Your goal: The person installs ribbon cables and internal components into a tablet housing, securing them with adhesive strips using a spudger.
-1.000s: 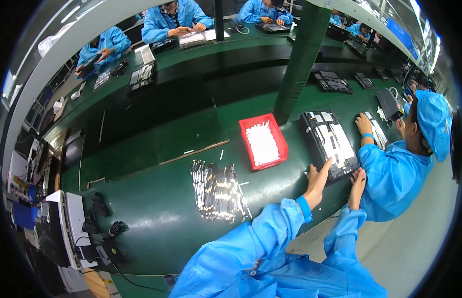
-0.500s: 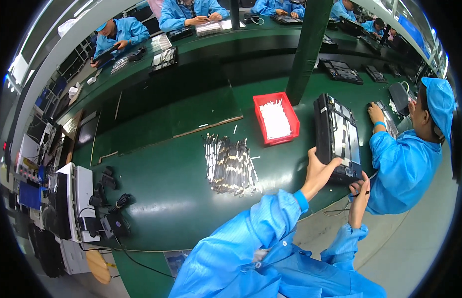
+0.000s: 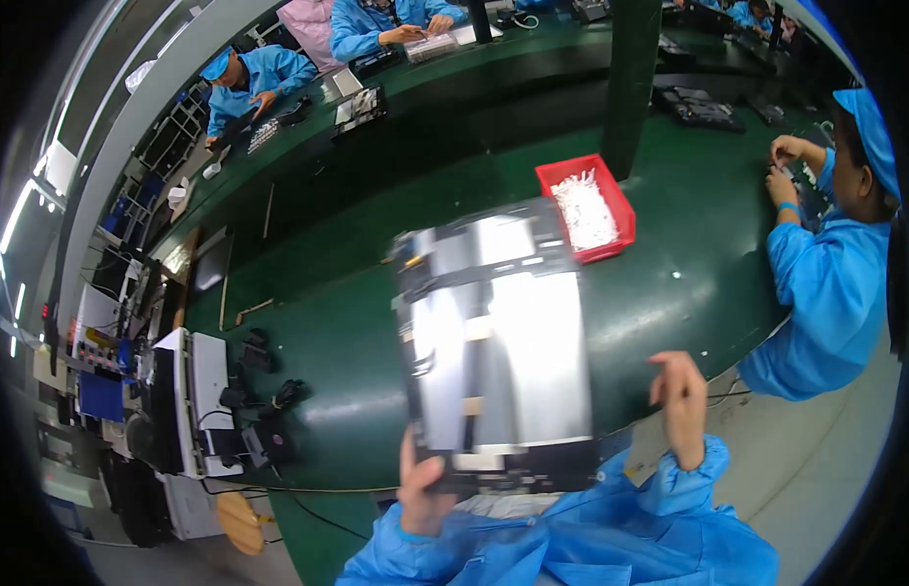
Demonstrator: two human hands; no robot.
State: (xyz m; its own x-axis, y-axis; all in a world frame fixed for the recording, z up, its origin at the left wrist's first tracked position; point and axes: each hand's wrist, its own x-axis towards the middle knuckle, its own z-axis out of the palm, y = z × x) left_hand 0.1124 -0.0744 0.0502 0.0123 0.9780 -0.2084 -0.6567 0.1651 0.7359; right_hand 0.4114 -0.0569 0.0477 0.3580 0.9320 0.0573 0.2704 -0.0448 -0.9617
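Observation:
My left hand [image 3: 422,488] grips the near left corner of an opened tablet body [image 3: 494,352], thumb on top. Silvery battery packs and flat ribbon cables lie bare on its upper face, which is smeared by motion. Whether more bodies are stacked beneath it, I cannot tell. It is held up over the near edge of the green table, covering the spot where a pile of thin cables lay. Off to its right, my right hand [image 3: 681,396] is raised with nothing in it, its fingers partly stretched out and apart from the tablet body.
Just past the tablet body stands a red bin [image 3: 625,215] of small white strips. A green post [image 3: 630,88] rises behind it. Black adapters with cords [image 3: 269,444] lie on the table's left. A co-worker in blue [image 3: 830,264] sits at the right; others work across the table.
The tablet body, earlier a thick stack held by both hands at the right, has come left and nearer in my left hand. My right hand has let go. The view has shifted somewhat.

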